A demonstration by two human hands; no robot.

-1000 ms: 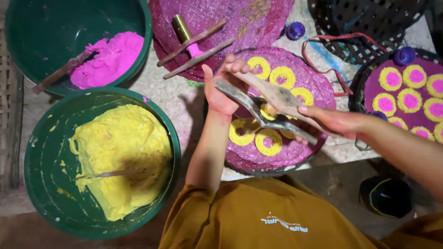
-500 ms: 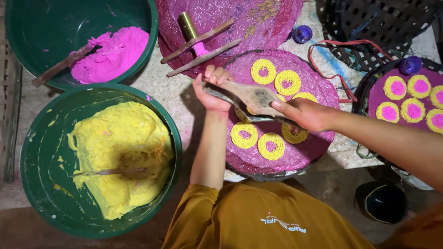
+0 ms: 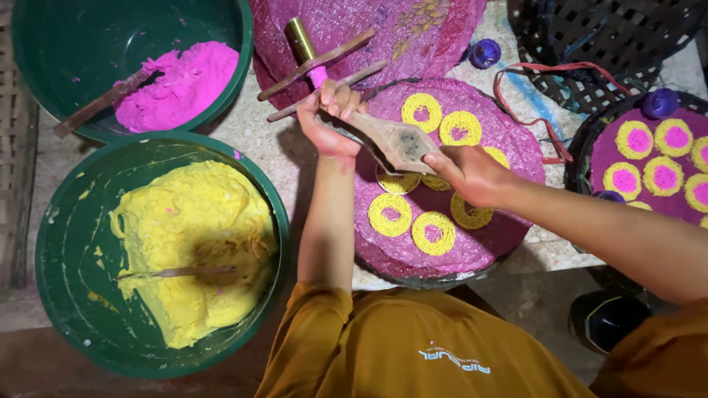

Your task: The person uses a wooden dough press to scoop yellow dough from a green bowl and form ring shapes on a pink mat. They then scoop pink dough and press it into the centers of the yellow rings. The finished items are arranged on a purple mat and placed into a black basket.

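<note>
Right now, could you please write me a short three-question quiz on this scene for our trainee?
1. True or false: both hands hold the wooden press.
2. What colour is the dough in the near green basin?
3. The rings under the press lie on: A) a purple round tray; B) a black basket; C) the floor.

Key: 1 true, left hand and right hand; 2 yellow; 3 A.

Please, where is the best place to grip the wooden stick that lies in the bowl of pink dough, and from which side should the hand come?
Probably the bare outer end of the wooden stick, where it rests across the rim of the green bowl. Its other end is sunk in the pink dough, so that part looks sticky. Come from the bowl's left, outside the rim, and close the fingers across the stick.
</note>
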